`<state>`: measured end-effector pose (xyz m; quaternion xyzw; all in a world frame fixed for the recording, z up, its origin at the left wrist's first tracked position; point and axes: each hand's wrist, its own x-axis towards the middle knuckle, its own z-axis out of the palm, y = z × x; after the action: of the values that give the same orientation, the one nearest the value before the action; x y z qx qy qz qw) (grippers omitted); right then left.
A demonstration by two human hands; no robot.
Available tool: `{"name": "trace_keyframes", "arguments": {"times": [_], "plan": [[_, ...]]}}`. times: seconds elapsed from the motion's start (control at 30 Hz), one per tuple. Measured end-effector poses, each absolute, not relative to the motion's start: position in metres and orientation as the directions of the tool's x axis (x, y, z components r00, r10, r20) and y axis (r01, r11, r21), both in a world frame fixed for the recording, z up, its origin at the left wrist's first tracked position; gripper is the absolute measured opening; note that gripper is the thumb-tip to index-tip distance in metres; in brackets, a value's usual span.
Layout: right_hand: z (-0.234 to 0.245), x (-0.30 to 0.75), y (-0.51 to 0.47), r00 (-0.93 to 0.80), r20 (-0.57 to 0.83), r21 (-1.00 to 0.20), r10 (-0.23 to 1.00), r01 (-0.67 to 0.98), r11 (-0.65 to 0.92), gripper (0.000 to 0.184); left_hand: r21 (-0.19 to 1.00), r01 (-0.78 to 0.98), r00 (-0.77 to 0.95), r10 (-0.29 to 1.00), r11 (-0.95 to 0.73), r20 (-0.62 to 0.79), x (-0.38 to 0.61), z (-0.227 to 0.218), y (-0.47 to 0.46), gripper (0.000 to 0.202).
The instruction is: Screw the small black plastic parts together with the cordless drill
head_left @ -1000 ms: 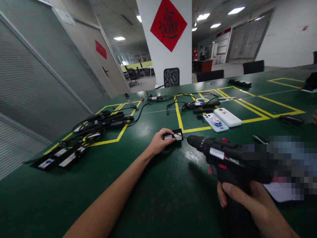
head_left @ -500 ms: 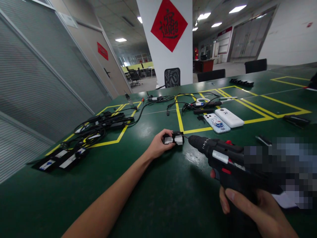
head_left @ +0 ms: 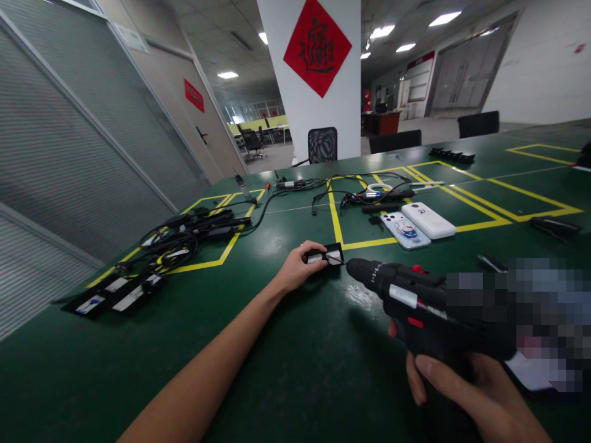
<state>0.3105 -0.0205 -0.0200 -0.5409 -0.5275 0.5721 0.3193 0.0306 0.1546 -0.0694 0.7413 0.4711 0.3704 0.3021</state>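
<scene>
My left hand (head_left: 297, 269) reaches forward over the green table (head_left: 286, 363) and its fingers are closed on a small black power adapter with a white label (head_left: 327, 254), which lies on the table. My right hand (head_left: 466, 387) is wrapped round the grip of a black cordless drill with red details (head_left: 415, 295). The drill points left, and its thin bit touches the right end of the adapter.
Two phones (head_left: 418, 224) lie face down inside yellow tape lines (head_left: 337, 224). A pile of black adapters and cables (head_left: 180, 237) sits at the left, with more labelled adapters (head_left: 115, 295) nearer. Pens and cables lie beyond, a black chair (head_left: 322, 145) and a white pillar stand behind.
The adapter, tipped up half a second ago, lies flat again under my left hand. The drill has shifted slightly left and its bit stays at the adapter's end.
</scene>
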Motion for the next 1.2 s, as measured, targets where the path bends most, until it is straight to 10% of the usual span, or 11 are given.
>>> {"name": "trace_keyframes", "arguments": {"times": [1.2], "plan": [[0.018, 0.285, -0.002, -0.194, -0.031, -0.779, 0.981, 0.619, 0.098, 0.025, 0.792, 0.442, 0.369, 0.890, -0.421, 0.267, 0.018, -0.072, 0.166, 0.025]]}}
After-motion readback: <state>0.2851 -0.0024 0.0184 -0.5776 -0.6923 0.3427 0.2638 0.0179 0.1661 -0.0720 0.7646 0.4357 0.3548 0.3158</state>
